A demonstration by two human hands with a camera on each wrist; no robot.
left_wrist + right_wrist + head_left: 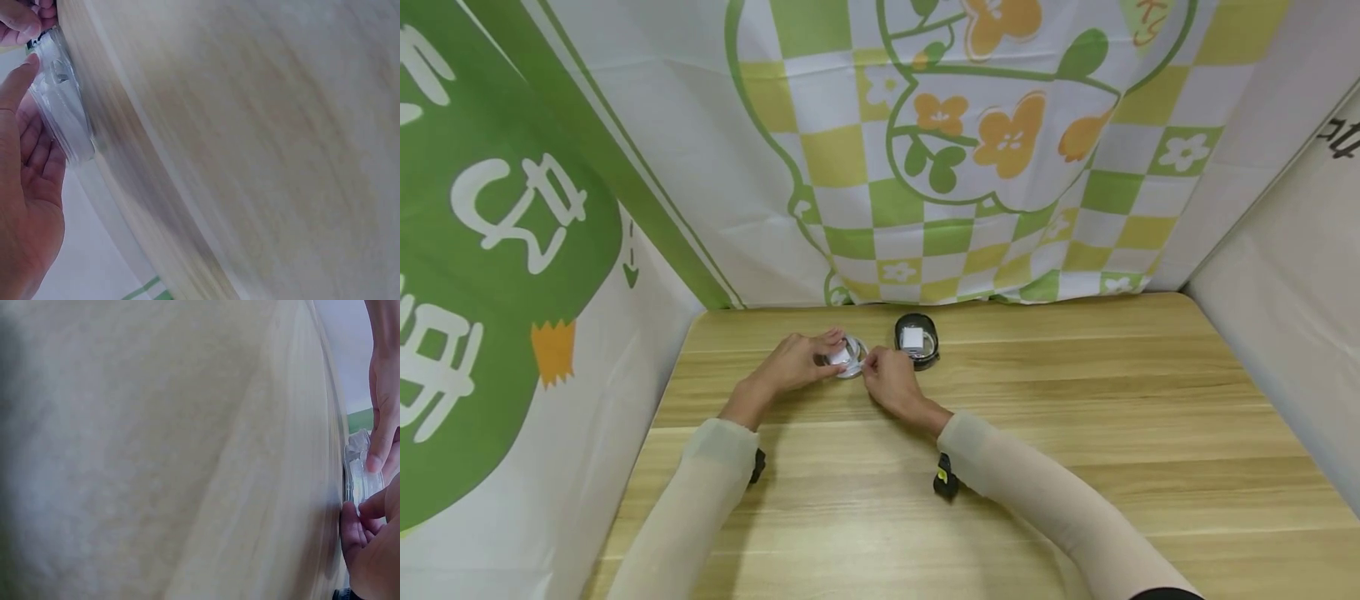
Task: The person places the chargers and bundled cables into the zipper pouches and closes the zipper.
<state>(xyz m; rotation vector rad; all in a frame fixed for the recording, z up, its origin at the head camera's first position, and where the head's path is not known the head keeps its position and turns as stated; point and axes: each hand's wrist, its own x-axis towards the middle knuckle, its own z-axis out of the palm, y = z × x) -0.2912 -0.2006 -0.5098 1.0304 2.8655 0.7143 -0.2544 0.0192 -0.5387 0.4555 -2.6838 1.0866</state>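
Note:
A small clear round case (72,115) lies on the tabletop, with a white block like a charger plug (839,356) and a coiled white cable inside. My left hand (790,364) holds it from the left side, thumb on the near edge and fingers at the far edge. At the case's right edge, the fingertips of my right hand (892,383) are pinched together; the exact bit between them is hidden. Just behind my right hand stands a second, black-rimmed case (917,321) with another white plug-like block (912,337) in it.
The wood-grain table (1075,433) ends at the back against a hanging cloth (940,242) with green and yellow checks. More printed cloth (497,250) hangs at the left, and a pale cloth wall (1285,275) borders the right side.

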